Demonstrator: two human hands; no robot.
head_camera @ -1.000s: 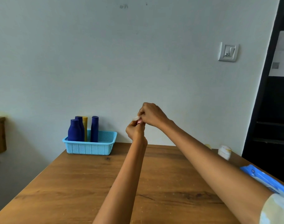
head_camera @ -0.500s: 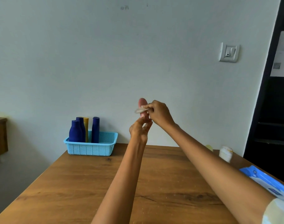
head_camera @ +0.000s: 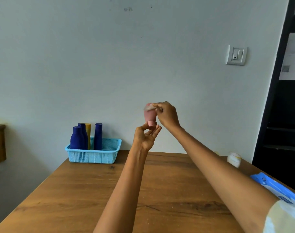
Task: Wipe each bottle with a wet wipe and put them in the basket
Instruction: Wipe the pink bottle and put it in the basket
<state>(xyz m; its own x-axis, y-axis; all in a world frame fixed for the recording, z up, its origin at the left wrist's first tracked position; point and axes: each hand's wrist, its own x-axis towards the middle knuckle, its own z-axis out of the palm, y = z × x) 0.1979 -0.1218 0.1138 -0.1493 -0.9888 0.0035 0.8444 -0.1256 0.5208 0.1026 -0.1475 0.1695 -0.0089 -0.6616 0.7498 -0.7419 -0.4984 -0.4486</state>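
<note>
A small pink bottle (head_camera: 150, 117) is held upside down above the table, its cap pinched in the fingertips of my left hand (head_camera: 145, 137). My right hand (head_camera: 166, 114) presses a white wet wipe (head_camera: 149, 107) against the bottle's upper end. A light blue basket (head_camera: 94, 154) stands at the far left corner of the table. It holds three dark blue bottles (head_camera: 77, 137) and one yellow bottle (head_camera: 88, 132), all upright.
The wooden table (head_camera: 86, 190) runs up to a pale wall. A white bottle (head_camera: 234, 159) lies near the far right edge. A blue wet wipe pack (head_camera: 276, 188) rests at the right edge. A dark shelf unit (head_camera: 286, 115) stands at the right.
The pink bottle has come up out of my closed hands. My left hand has slid down to its cap, and my right hand has moved the wipe up to its top.
</note>
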